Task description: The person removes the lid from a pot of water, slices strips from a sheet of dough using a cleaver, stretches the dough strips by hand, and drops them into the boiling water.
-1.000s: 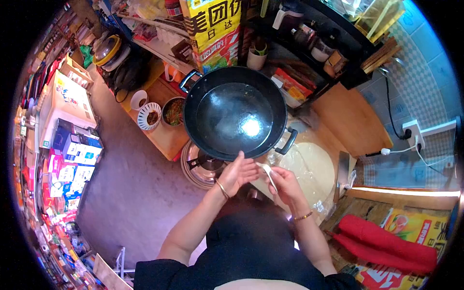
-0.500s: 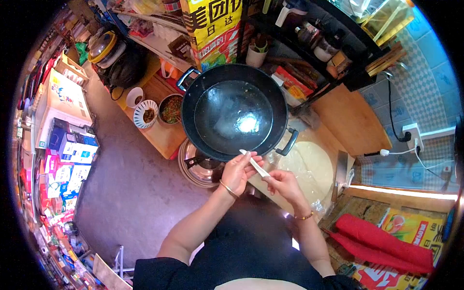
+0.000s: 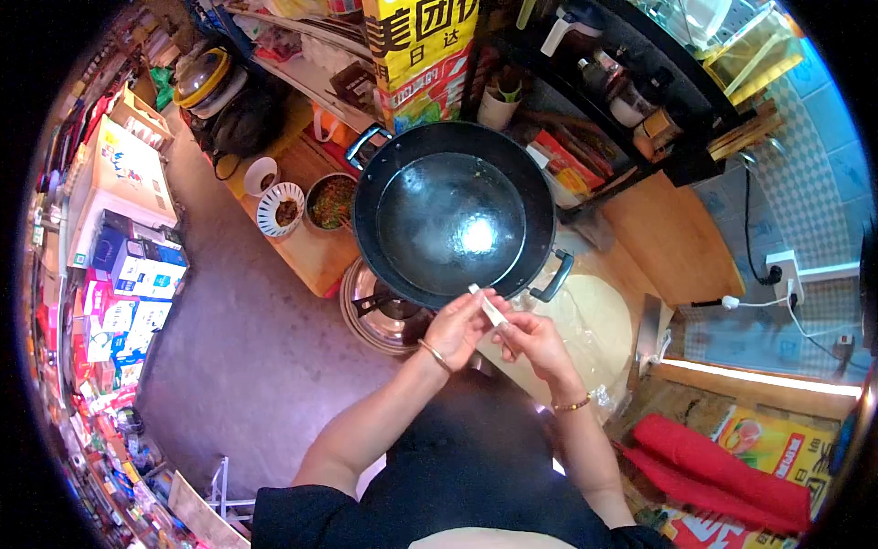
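A slim white strip (image 3: 491, 309) is pinched between my two hands, just below the near rim of a large black wok (image 3: 455, 215). My left hand (image 3: 457, 328) has its fingers closed on the strip's upper part, its tip sticking out by the rim. The lower end sits in the closed fingers of my right hand (image 3: 535, 343). The wok is upright, with what looks like clear liquid in it reflecting a bright light. What the strip is made of is too small to tell.
Pale round sheets under plastic (image 3: 594, 329) lie right of the wok. A metal lid (image 3: 384, 320) is at its lower left. Bowls of food (image 3: 279, 209) stand on the left board. Beyond are a black shelf (image 3: 585, 82) and a cleaver (image 3: 650, 325) at right.
One second ago my left hand was open beside the strip; now its fingers are closed on it. Both hands have come together, and the view has shifted slightly.
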Available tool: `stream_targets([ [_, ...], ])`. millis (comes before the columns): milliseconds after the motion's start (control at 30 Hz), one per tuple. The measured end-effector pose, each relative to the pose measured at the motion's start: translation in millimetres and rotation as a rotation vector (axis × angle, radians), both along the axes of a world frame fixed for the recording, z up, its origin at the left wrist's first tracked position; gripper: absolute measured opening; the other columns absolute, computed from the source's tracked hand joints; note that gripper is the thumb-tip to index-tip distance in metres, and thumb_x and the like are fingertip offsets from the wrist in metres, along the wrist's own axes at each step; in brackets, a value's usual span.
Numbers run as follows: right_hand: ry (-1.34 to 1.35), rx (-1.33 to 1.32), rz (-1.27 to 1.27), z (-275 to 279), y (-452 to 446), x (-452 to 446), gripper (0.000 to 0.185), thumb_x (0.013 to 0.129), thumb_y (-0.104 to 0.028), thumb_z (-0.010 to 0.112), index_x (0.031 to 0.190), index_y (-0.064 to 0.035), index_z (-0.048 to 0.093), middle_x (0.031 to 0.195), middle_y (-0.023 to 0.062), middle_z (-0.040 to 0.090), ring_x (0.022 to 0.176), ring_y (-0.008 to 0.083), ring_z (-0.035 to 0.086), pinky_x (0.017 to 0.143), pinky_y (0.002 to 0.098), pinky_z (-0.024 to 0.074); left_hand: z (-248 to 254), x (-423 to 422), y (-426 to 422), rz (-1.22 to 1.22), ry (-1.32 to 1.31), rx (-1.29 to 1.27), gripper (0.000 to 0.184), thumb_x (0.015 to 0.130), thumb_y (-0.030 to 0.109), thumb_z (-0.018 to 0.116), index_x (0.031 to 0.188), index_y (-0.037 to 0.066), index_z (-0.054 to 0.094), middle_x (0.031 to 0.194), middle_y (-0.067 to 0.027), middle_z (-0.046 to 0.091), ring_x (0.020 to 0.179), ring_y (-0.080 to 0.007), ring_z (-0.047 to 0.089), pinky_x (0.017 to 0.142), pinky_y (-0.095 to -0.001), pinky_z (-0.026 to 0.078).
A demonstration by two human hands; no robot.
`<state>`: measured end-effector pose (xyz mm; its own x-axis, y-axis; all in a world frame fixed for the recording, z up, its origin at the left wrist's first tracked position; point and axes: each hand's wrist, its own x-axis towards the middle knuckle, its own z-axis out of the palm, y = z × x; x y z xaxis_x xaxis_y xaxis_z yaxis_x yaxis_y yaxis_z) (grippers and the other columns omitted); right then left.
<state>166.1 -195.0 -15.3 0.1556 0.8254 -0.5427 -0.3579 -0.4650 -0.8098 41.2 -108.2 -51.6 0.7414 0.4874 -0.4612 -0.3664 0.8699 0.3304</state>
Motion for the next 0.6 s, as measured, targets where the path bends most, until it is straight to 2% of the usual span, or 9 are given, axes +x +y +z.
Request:
stream_targets([
  [67,-0.161,-0.013,0.049,-3.3,-5.6,4.6,0.017,0.085,-0.016,0.056,0.086,0.0005,0.060,0.067,0.0025,0.059,0.047,0.0055,0.051,0.043,0.0163,0.0401,1.2,1.4,8.1,0.041,0.075,-0.050,0.026,0.090,0.021,0.046,0.106,0.002,0.050,0.098,-0.0134,0.058,0.096,-0.0259,0.058,0.084,-0.0376,0.048],
  [167,-0.155,-0.071,0.055,3.6,-14.8,10.3,0.016,0.085,-0.015,0.057,0.084,0.0003,0.060,0.063,0.0023,0.058,0.046,0.0055,0.051,0.042,0.0165,0.0392,6.2,-0.1,17.5,0.042,0.100,-0.041,0.025,0.090,0.020,0.046,0.105,0.001,0.050,0.098,-0.0140,0.059,0.095,-0.0260,0.058,0.081,-0.0369,0.050],
  [233,-0.115,-0.086,0.047,0.0,-18.8,12.5,0.016,0.086,-0.015,0.055,0.084,0.0001,0.060,0.061,0.0025,0.057,0.045,0.0058,0.050,0.041,0.0170,0.0392,2.9,-2.6,23.6,0.064,0.111,-0.024,0.026,0.089,0.020,0.046,0.105,0.000,0.051,0.099,-0.0146,0.059,0.094,-0.0264,0.059,0.079,-0.0369,0.051],
  [333,0.078,-0.019,-0.028,-5.3,-13.5,11.9,0.018,0.088,-0.017,0.051,0.088,-0.0001,0.058,0.063,0.0032,0.058,0.044,0.0067,0.050,0.041,0.0179,0.0407,4.8,-2.5,29.7,0.174,0.034,0.028,0.031,0.089,0.026,0.046,0.106,0.000,0.051,0.106,-0.0154,0.056,0.101,-0.0261,0.055,0.086,-0.0375,0.046],
  [367,0.080,-0.018,-0.027,-4.6,-5.6,7.1,0.018,0.088,-0.017,0.051,0.088,-0.0001,0.058,0.063,0.0032,0.058,0.044,0.0067,0.050,0.041,0.0179,0.0407,6.2,-3.0,28.7,0.087,-0.114,-0.148,0.035,0.089,0.032,0.046,0.107,0.001,0.051,0.107,-0.0149,0.056,0.104,-0.0249,0.053,0.088,-0.0377,0.044],
  [433,0.161,0.067,-0.167,-1.5,9.7,-4.1,0.021,0.089,-0.017,0.048,0.088,0.0014,0.057,0.067,0.0044,0.058,0.049,0.0092,0.051,0.045,0.0193,0.0398,-7.3,-4.3,22.4,-0.223,-0.287,-0.285,0.039,0.088,0.036,0.045,0.107,0.002,0.051,0.105,-0.0133,0.057,0.103,-0.0237,0.053,0.087,-0.0375,0.044],
  [500,0.093,0.102,-0.073,-4.8,12.9,-1.8,0.019,0.088,-0.016,0.050,0.089,0.0011,0.058,0.071,0.0039,0.059,0.052,0.0087,0.051,0.047,0.0199,0.0407,-4.3,-1.6,18.8,-0.156,-0.278,-0.218,0.035,0.089,0.032,0.046,0.105,0.002,0.051,0.103,-0.0120,0.057,0.100,-0.0241,0.055,0.086,-0.0381,0.045],
  [567,-0.079,0.018,-0.007,-0.9,9.2,-1.1,0.016,0.086,-0.014,0.053,0.091,0.0009,0.058,0.070,0.0032,0.059,0.051,0.0077,0.050,0.047,0.0190,0.0401,-2.9,2.2,22.7,0.000,0.026,-0.027,0.030,0.090,0.027,0.046,0.103,0.000,0.051,0.101,-0.0122,0.058,0.096,-0.0245,0.056,0.085,-0.0381,0.047],
  [600,-0.117,-0.015,0.006,-5.3,4.6,1.1,0.016,0.085,-0.013,0.055,0.092,0.0010,0.059,0.068,0.0027,0.059,0.050,0.0069,0.049,0.047,0.0184,0.0398,2.8,2.8,26.9,0.033,0.063,-0.070,0.026,0.089,0.022,0.046,0.102,0.000,0.050,0.101,-0.0136,0.058,0.094,-0.0251,0.058,0.084,-0.0383,0.048],
])
